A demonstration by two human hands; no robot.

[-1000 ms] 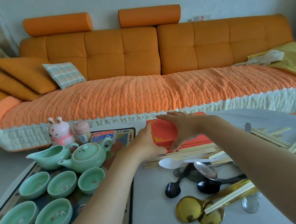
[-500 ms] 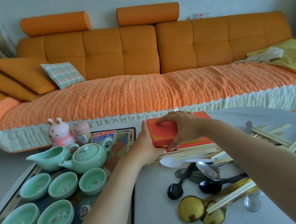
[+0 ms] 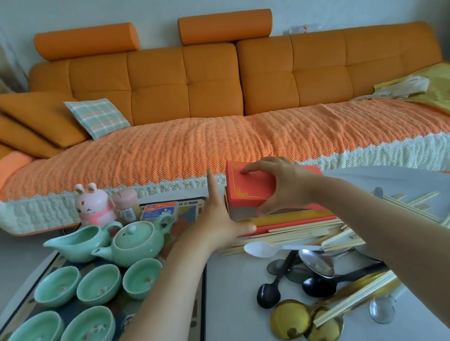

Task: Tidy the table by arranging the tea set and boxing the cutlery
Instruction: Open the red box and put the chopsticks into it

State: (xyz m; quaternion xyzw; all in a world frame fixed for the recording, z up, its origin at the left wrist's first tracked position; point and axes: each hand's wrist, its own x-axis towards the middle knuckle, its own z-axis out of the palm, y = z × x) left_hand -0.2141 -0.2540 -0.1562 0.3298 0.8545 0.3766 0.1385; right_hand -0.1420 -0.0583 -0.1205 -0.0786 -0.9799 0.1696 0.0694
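lid [image 3: 250, 194] has lifted, right hand [image 3: 287, 187] gripping, left hand [image 3: 218, 217] alongside.

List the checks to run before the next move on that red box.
1. The right hand grips the red lid: ok.
2. Its left end is raised off the box base: ok.
3. The left hand is open beside the box base: ok.
4. Room inside: cannot tell.
5. All spoons and chopsticks boxed: not ok.
6. The teapot and cups grouped on the mat: ok.
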